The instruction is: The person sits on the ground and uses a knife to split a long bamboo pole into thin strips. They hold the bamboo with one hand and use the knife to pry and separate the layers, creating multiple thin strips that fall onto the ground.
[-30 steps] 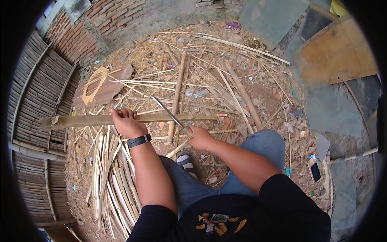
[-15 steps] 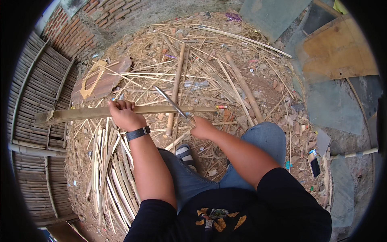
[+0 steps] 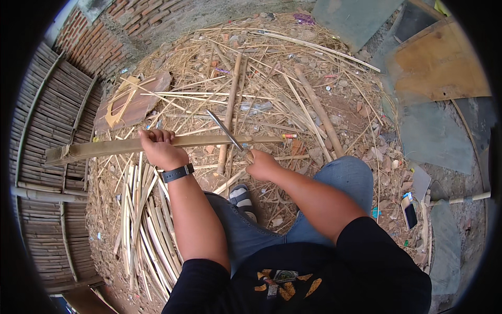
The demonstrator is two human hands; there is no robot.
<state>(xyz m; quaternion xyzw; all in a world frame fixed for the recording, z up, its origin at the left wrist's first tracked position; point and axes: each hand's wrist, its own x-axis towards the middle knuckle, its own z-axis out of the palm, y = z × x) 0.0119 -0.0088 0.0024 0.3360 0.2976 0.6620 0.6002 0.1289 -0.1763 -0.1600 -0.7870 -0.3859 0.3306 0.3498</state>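
My left hand (image 3: 162, 150) is closed around a long split bamboo strip (image 3: 110, 147), which lies crosswise in front of me from the far left to just past the middle. In my right hand (image 3: 263, 165) is the handle of a knife (image 3: 221, 125). Its narrow blade points up and to the left and crosses the strip near the strip's right part, seemingly touching it. The fingers of my right hand wrap the handle and hide most of it.
A heap of thin split bamboo strips (image 3: 149, 225) lies beside my left forearm. Bamboo poles (image 3: 230, 112) and straw cover the littered ground ahead. A bamboo-slat wall (image 3: 42, 141) stands left, a brick wall (image 3: 91, 39) behind. Grey sheets (image 3: 434, 138) and a phone (image 3: 409, 211) lie right.
The knife blade has shifted slightly to the right and its angle has turned a little along the strip. My left hand keeps its grip in nearly the same place.
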